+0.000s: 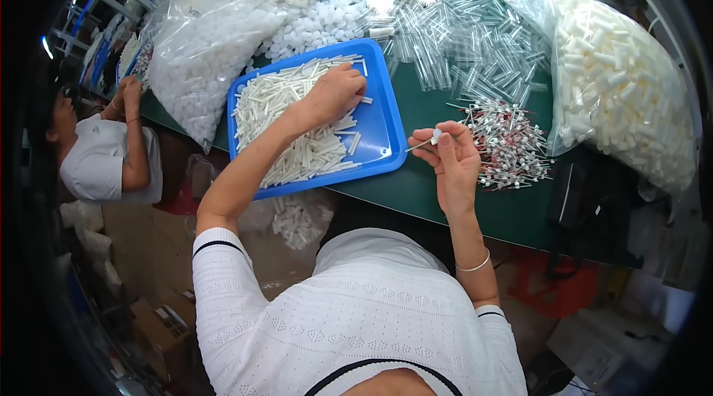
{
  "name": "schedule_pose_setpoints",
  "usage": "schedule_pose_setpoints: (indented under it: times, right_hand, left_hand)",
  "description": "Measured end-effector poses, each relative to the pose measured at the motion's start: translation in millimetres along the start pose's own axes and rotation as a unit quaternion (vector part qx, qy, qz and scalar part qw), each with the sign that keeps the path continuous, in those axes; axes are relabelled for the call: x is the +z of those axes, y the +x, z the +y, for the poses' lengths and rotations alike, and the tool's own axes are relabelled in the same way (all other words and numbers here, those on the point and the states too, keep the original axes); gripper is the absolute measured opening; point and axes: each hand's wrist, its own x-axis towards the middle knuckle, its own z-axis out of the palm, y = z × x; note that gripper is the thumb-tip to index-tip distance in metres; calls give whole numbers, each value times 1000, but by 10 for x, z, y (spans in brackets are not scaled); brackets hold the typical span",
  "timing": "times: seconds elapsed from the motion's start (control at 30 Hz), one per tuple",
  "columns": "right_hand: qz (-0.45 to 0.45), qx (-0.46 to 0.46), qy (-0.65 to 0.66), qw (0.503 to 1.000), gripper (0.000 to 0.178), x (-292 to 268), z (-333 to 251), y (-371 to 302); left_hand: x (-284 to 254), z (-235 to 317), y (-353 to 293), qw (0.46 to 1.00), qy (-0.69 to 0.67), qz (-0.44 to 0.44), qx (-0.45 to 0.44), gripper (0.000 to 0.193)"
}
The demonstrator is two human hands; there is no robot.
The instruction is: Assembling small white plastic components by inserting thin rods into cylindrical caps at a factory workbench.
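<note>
My left hand [334, 95] is over the blue tray [386, 128], fingers drawn together. A short white stick [366, 99] juts out by its fingertips and looks pinched in them. Many similar white sticks [278, 128] lie heaped in the tray. To the right of the tray, my right hand [455, 162] is raised above the table with thumb and fingers closed on a small white cap [437, 135]. A thin metal rod [418, 145] runs out of that cap toward the tray. Beside this hand lies a pile of small white-headed rods with red parts [512, 147].
Clear plastic tubes [475, 32] are heaped behind on the green table [405, 188]. Bags of white caps [212, 47] and cream cylinders [616, 69] flank them. A black object [568, 195] sits at the right edge. Another person [111, 147] works at far left.
</note>
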Motion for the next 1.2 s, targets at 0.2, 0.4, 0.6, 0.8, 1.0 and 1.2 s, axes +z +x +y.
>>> schedule_pose_setpoints:
  times: [0.2, 0.4, 0.6, 0.8, 1.0, 1.2]
  right_hand:
    - [15, -47, 12, 999, 28, -13, -32, 53]
    - [11, -25, 19, 999, 28, -22, -5, 21]
    - [27, -52, 49, 997, 25, 22, -31, 47]
    - [6, -79, 77, 994, 26, 34, -45, 51]
    - [2, -72, 69, 995, 24, 63, 11, -2]
    - [-3, -57, 45, 997, 22, 112, 75, -50]
  left_hand:
    - [39, 140, -82, 991, -49, 109, -55, 8]
    - [91, 76, 34, 999, 48, 4, -15, 11]
    - [-210, 630, -131, 900, -373, 18, -225, 12]
    - [-45, 1201, -292, 726, -639, 75, -243, 16]
    - [11, 1231, -365, 715, -643, 100, -254, 14]
    - [60, 1234, -371, 814, -518, 161, -209, 11]
